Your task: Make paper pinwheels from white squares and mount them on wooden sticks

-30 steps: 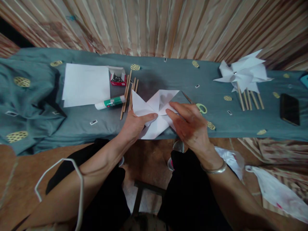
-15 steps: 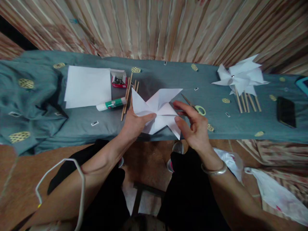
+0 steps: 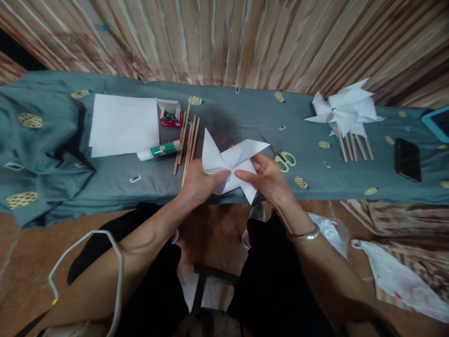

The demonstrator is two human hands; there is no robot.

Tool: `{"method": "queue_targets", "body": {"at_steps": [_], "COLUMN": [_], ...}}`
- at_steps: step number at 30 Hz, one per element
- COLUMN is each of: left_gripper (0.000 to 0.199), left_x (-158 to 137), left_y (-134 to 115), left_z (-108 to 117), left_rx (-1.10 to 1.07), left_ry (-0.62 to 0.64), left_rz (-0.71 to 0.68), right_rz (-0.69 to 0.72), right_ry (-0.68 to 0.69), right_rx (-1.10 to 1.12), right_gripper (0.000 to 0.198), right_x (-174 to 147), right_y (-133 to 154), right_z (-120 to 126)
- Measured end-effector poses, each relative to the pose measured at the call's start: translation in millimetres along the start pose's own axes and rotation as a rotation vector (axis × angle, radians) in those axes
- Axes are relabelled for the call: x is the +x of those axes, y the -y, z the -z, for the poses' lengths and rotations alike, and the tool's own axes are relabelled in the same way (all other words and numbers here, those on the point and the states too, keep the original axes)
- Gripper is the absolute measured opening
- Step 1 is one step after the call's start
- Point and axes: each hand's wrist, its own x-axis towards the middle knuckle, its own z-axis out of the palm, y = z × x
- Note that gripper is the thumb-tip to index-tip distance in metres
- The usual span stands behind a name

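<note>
White, stiff-looking paper, folded into a pinwheel with pointed blades (image 3: pixel 228 161), is clamped between my two hands near the front edge of the worktop, which is draped in grey-green cloth with yellow pineapple prints (image 3: pixel 245 112). My left hand (image 3: pixel 199 181) grips the pinwheel from its left side, and my right hand (image 3: pixel 271 179) grips it from its right. My thumbs lie on top, pointing at each other, their tips close together at the middle where the folds meet; most of my other fingers are hidden behind the paper. I can't tell whether the pinwheel touches the cloth or is lifted a little above it. A shiny silver-coloured bangle (image 3: pixel 306 234) circles my right wrist. Just beyond that hand lies a pair of scissors with pale green handles (image 3: pixel 286 160), blades pointing away from me. Near my left hand are slim light-brown wooden sticks (image 3: pixel 191 140), with a white and green glue stick (image 3: pixel 159 150) lying beside them. Behind the glue stick, a small red and white open box (image 3: pixel 171 123) holds dark metallic bits, next to flat white paper sheets (image 3: pixel 124 124). Well off to the right, white paper pinwheels on wooden sticks (image 3: pixel 351 110) lie in an overlapping cluster, and further along sits a black phone (image 3: pixel 407 159), with a blue-edged device (image 3: pixel 437 124) behind it.
</note>
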Motion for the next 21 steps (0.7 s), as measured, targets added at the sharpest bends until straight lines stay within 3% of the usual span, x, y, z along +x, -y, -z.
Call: {"method": "queue_targets", "body": {"at_steps": [8,15,21], "left_gripper": [0.023,0.021,0.025], "left_x": [1,1,1], "left_y": [-4,-10,-10], "left_z": [0,5,6], "left_rx": [-0.016,-0.045,-0.017], "left_ry": [0.004,0.211,0.191], "left_rz": [0.020,0.040,0.041], "right_rz": [0.023,0.030,0.015], "right_ry": [-0.055,-0.064,-0.072], "right_rx": [-0.056,-0.063,-0.071], "right_gripper": [0.054,0.057,0.057], "right_x": [6,8,7], "right_y": [-10,-10,-9], "right_z": [-1,3,1]}}
